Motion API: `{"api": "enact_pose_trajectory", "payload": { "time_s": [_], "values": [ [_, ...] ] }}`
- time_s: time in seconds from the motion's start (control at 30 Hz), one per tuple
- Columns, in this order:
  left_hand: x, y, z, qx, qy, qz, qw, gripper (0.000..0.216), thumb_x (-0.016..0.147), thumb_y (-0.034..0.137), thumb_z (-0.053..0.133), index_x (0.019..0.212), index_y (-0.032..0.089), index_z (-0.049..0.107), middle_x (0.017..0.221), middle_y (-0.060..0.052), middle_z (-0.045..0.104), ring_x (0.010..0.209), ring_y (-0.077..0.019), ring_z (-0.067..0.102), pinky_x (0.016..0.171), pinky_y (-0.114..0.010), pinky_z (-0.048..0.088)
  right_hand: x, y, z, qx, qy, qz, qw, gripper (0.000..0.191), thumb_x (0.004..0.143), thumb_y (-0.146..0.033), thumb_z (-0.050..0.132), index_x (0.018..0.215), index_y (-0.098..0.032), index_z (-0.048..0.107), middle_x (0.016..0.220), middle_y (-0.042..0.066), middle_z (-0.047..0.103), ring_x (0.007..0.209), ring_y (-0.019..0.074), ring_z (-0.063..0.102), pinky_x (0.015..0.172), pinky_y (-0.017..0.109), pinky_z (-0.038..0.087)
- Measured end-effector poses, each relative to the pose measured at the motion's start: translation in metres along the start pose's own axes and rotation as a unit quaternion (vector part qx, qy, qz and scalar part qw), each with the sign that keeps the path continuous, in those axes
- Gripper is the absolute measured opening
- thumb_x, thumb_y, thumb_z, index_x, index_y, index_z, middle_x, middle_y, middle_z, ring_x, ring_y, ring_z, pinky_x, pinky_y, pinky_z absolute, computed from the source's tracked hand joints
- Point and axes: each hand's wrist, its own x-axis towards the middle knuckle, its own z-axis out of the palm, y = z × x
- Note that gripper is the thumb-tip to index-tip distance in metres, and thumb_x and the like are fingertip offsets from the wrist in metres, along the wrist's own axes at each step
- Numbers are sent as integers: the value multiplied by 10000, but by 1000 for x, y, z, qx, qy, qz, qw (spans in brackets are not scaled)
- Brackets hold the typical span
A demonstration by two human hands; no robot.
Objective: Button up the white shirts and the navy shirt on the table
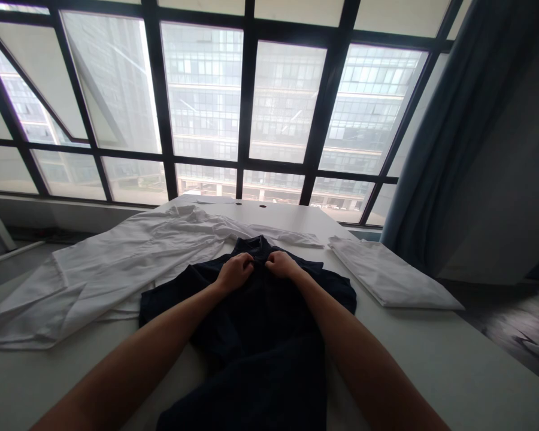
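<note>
A dark navy short-sleeved shirt (269, 317) lies spread on the white table, its collar pointing away from me and its lower part reaching toward me. My left hand (236, 272) is closed on the fabric just left of the front opening, below the collar. Across from it, my right hand (282, 264) pinches the cloth on the other side of the opening. A small gap separates the two hands. Both sleeves fan outward under and beside my forearms. What exactly lies between the fingertips is too dark to make out beyond shirt cloth.
A white long-sleeved garment (117, 257) is spread over the table's left side. To the right lies a folded white garment (388, 272). The white table (291, 211) extends to large windows (206, 90). A dark curtain (435, 149) hangs at the right.
</note>
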Motion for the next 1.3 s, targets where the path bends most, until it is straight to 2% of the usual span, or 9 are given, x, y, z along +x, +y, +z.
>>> {"api": "enact_pose_trajectory", "payload": {
  "time_s": [0.13, 0.27, 0.4, 0.5, 0.63, 0.8, 0.97, 1.1, 1.3],
  "values": [
    [2, -3, -6, 41, 8, -62, 997, 243, 905, 306, 514, 1052, 231, 693, 883, -40, 732, 865, -233, 685, 738, -296, 457, -5, -8, -7, -59, 117, 32, 991, 208, 891, -288, 543, 941, -178, 711, 973, 112, 737, 930, 250, 686, 757, 289, 476],
    [4, -7, -10, 52, 12, -83, 995, 264, 919, 322, 497, 1077, 230, 688, 882, -47, 733, 866, -240, 687, 730, -301, 455, -10, -21, -9, -65, 137, 14, 988, 241, 926, -328, 529, 971, -170, 705, 973, 143, 733, 918, 259, 692, 766, 300, 476],
    [4, -7, -10, 52, 11, -92, 994, 261, 918, 328, 504, 1064, 225, 693, 875, -54, 731, 853, -242, 686, 730, -305, 459, -12, -30, -12, -48, 10, -2, 999, 393, 897, -511, 588, 712, -176, 680, 723, 122, 710, 740, 249, 698, 659, 291, 485],
    [3, -5, -10, 57, 12, -97, 994, 260, 917, 316, 509, 1071, 218, 693, 874, -60, 731, 861, -245, 686, 731, -304, 459, -13, -33, -14, -12, -111, -2, 994, 361, 832, -437, 676, 585, -183, 609, 532, 54, 634, 540, 200, 653, 546, 266, 471],
    [3, -3, -11, 62, 15, -108, 992, 268, 920, 319, 507, 1088, 217, 690, 889, -65, 729, 871, -254, 683, 739, -315, 459, -14, -32, -18, 49, -143, 11, 988, 223, 788, -206, 663, 588, -178, 567, 521, 5, 620, 455, 154, 615, 469, 237, 463],
    [4, 1, -12, 52, 31, -107, 992, 249, 912, 312, 516, 1069, 211, 682, 844, -51, 711, 845, -238, 670, 723, -303, 447, -13, -26, -23, 103, -215, 38, 970, 189, 818, -151, 610, 632, -157, 577, 547, -5, 625, 449, 126, 616, 435, 202, 457],
    [1, 15, -16, 54, 96, -60, 992, 253, 907, 385, 545, 1030, 194, 657, 722, -18, 654, 682, -195, 624, 619, -275, 393, -10, -23, -22, 135, -182, 39, 973, 218, 853, -159, 591, 636, -153, 569, 523, -15, 606, 444, 109, 599, 445, 191, 473],
    [-1, 20, -12, 26, 7, -10, 1000, 342, 883, 497, 569, 832, 190, 711, 637, -16, 631, 615, -175, 589, 588, -264, 369, -10, -24, -24, 157, -157, 31, 974, 238, 885, -192, 580, 650, -152, 573, 538, -15, 602, 453, 104, 595, 438, 185, 456],
    [3, 4, 0, -130, -118, 64, 982, 363, 882, 448, 555, 912, 150, 760, 705, -26, 676, 632, -150, 556, 580, -246, 397, -10, -21, -28, 199, -167, 18, 965, 172, 865, -136, 548, 705, -155, 608, 577, -20, 621, 473, 97, 600, 445, 176, 443]
  ]
}}
